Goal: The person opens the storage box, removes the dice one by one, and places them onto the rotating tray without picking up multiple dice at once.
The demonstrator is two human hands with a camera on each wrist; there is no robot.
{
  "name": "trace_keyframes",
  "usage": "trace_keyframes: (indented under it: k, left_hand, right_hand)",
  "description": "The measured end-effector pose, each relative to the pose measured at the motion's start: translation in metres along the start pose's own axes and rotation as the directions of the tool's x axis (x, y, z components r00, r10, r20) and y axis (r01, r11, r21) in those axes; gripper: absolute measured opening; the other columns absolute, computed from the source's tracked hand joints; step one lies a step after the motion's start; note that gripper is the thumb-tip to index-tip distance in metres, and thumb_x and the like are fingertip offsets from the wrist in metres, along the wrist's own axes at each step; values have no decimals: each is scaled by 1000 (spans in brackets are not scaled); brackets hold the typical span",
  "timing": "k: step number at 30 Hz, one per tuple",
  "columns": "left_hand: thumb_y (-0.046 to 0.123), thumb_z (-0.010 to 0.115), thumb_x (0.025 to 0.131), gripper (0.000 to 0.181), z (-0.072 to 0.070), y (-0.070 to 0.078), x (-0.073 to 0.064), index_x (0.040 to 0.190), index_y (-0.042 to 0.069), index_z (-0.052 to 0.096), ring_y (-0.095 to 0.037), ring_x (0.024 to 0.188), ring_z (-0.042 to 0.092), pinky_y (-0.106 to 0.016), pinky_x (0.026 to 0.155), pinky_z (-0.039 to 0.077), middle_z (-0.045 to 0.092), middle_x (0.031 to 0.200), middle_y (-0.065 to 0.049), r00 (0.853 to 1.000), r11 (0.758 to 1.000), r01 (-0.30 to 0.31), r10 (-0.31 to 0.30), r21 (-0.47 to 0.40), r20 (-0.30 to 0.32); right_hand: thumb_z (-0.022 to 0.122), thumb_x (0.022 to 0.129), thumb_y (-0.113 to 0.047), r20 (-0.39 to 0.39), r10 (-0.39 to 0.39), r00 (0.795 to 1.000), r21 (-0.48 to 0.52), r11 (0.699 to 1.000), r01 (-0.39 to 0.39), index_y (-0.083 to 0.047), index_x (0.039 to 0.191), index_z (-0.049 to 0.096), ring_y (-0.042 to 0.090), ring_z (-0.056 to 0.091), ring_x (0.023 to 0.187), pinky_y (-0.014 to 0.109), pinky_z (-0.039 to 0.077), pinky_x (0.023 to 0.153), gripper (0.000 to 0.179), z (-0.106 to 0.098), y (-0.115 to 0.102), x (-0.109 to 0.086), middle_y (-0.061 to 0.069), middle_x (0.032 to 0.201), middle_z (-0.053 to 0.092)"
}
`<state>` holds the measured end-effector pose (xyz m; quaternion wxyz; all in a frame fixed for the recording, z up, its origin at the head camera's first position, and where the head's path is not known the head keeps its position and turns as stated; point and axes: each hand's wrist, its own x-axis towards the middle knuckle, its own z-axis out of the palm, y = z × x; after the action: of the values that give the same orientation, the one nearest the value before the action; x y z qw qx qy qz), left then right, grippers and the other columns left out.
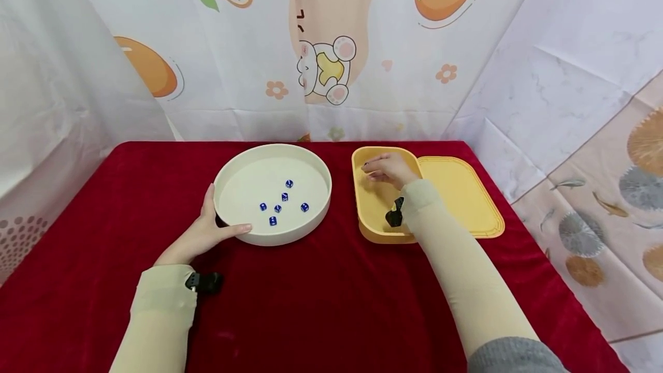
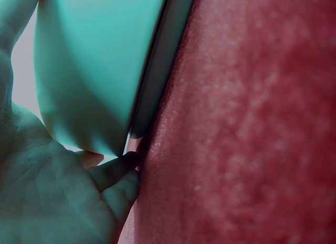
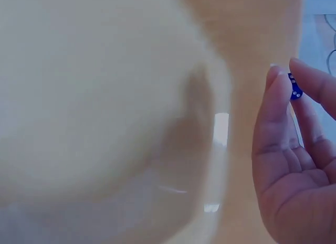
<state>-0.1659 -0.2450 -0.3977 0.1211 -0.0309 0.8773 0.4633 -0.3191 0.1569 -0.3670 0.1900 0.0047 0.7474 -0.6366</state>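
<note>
A round cream tray (image 1: pixel 277 239) stands on the left, with several blue dice (image 1: pixel 278 209) scattered on its floor. My left hand (image 1: pixel 204 230) holds the tray's near left side, thumb by the front rim and fingers along the wall. In the left wrist view some fingers bend in at the tray's lower edge. Over the yellow box (image 1: pixel 383 239), my right hand (image 1: pixel 393 170) pinches one blue die (image 3: pixel 295 87) between thumb and fingertips. The forearm hides part of the box's inside.
A flat yellow lid (image 1: pixel 466 194) lies to the right of the box, partly behind the right forearm. Dark red cloth (image 1: pixel 311 304) covers the table. A printed curtain (image 1: pixel 233 73) hangs behind the table's far edge.
</note>
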Motion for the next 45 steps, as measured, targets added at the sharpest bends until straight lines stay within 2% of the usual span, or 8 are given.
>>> trace_keyframes:
  k: [9, 18, 24, 28, 32, 35, 42, 45]
  left_hand:
    - [47, 76, 83, 133, -1, -1, 0, 150, 20, -35, -44, 151, -5, -74, 113, 11, -19, 164, -19, 1000, 1000, -9, 9, 0, 2]
    - [48, 76, 83, 133, 0, -1, 0, 150, 19, -35, -44, 151, -6, -74, 112, 12, -20, 164, -19, 1000, 1000, -11, 11, 10, 2]
    - [47, 76, 83, 132, 0, 0, 0, 150, 19, -35, -44, 151, -7, -74, 112, 11, -21, 164, -18, 1000, 1000, -12, 12, 2, 5]
    - [46, 77, 83, 133, 0, -1, 0, 151, 20, -34, -44, 151, -5, -74, 113, 11, -20, 164, -18, 1000, 1000, -9, 9, -4, 2]
    - [46, 77, 83, 133, 0, -3, 1, 151, 20, -34, -44, 151, -3, -73, 113, 12, -18, 164, -19, 1000, 1000, -11, 11, -3, -4]
    - [47, 77, 83, 133, 0, -3, 2, 151, 19, -34, -44, 151, -3, -74, 113, 13, -18, 164, -19, 1000, 1000, -15, 15, 5, -1]
    - [48, 76, 83, 133, -1, -2, 0, 151, 18, -34, -45, 151, -5, -75, 112, 13, -19, 164, -20, 1000, 1000, -20, 20, 18, 0]
    - [48, 76, 83, 133, -1, -2, 0, 150, 17, -34, -45, 151, -5, -75, 112, 14, -19, 163, -20, 1000, 1000, -22, 22, 18, 1]
  right_hand:
    - [65, 92, -3, -31, -32, 999, 37, 999, 33, 10, 119, 60, 10, 66, 64, 20, 58, 69, 30, 9, -25, -3, 0, 82, 69]
    - [67, 91, -4, -2, -33, 999, 17, 999, 33, 3, 107, 63, 12, 65, 64, 23, 59, 69, 17, 30, -43, -4, 1, 81, 70]
    - [65, 92, -1, 45, -37, 998, -4, 999, 37, 11, 120, 58, 12, 67, 60, 22, 58, 65, 31, 46, -50, -5, 4, 81, 71]
    - [63, 93, 0, 84, -34, 996, -46, 998, 38, 12, 123, 57, 13, 68, 63, 28, 61, 74, 33, 57, -54, -5, 10, 91, 70]
    - [63, 94, -1, 102, -25, 994, -74, 997, 32, 11, 122, 58, 13, 68, 65, 40, 57, 90, 31, 68, -55, -2, 25, 111, 68]
    - [63, 94, -1, 115, -21, 993, -91, 995, 31, 11, 122, 59, 13, 68, 65, 43, 55, 92, 31, 76, -54, -1, 29, 119, 65]
    - [64, 94, 0, 155, 5, 988, -90, 996, 9, 11, 119, 61, 13, 67, 62, 27, 61, 67, 28, 95, -50, -2, 14, 92, 69]
    - [65, 93, -3, 171, 18, 985, -105, 994, 0, 10, 118, 63, 14, 66, 59, 26, 60, 63, 28, 102, -47, -1, 15, 91, 69]
